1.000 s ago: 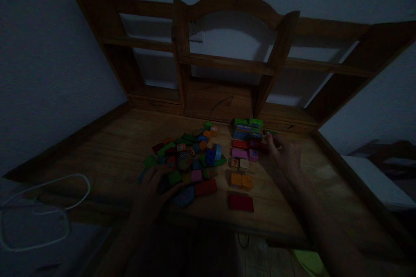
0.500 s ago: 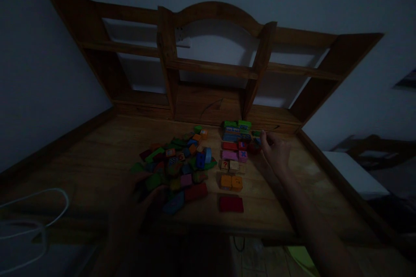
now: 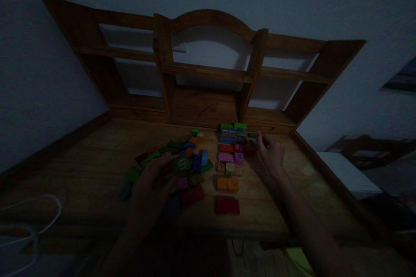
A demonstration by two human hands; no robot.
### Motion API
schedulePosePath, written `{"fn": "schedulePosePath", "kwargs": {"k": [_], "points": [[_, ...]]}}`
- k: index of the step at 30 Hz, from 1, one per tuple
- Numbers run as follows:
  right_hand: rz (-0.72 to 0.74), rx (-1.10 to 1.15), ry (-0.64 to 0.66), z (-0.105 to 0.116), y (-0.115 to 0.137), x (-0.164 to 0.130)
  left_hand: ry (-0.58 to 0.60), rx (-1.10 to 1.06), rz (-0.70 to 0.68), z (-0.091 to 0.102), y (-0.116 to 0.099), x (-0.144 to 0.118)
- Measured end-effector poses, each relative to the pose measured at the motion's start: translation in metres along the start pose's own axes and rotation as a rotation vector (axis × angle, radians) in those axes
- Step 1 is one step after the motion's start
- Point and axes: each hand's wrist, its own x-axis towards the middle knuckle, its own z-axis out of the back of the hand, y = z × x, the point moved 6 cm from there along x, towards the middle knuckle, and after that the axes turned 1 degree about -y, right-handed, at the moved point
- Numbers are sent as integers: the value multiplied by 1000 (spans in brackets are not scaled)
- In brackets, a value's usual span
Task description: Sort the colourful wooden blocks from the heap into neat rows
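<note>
Wooden toy blocks (image 3: 182, 160), small and brightly painted, lie in a loose heap at the middle of the wooden desk (image 3: 81, 173), with a tidy sorted column of blocks (image 3: 230, 151) just to the right of the heap. Your left hand (image 3: 151, 184) rests over the near side of the heap, fingers spread and loosely curled on a round green block (image 3: 181, 164); it is too dim to tell whether you grip it. Your right hand (image 3: 269, 151) sits at the right edge of the sorted column, thumb and forefinger pinched on a small green block (image 3: 254, 135). A dark red flat block (image 3: 227, 206) lies alone, nearest you. These pieces look light, rigid and smooth, so they should slide easily; pinch each across two opposite flat faces. A white cable (image 3: 29, 220) curls far left of the heap.
</note>
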Motion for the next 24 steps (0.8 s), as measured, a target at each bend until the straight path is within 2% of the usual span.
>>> {"fn": "schedulePosePath", "kwargs": {"k": [6,8,12,14,18,20,22,24], "points": [[152,229,24,5,30,-11,106,-331,200,-39,-11,-10],[281,344,112,7,50,-19,139,-398,244,-55,-18,-14],[648,509,279,9,93,-45,214,-389,233,-86,-35,-19],[728,524,315,7,104,-54,252,-393,206,-99,-44,-19],[675,586,363,3,112,-63,313,-337,207,-117,-53,-14],[617,629,339,4,113,-62,329,-276,206,-123,-54,-13],[494,640,214,11,104,-49,285,-213,145,-120,-56,-14],[277,649,6,22,77,-24,177,-117,26,-106,-58,-21]]}}
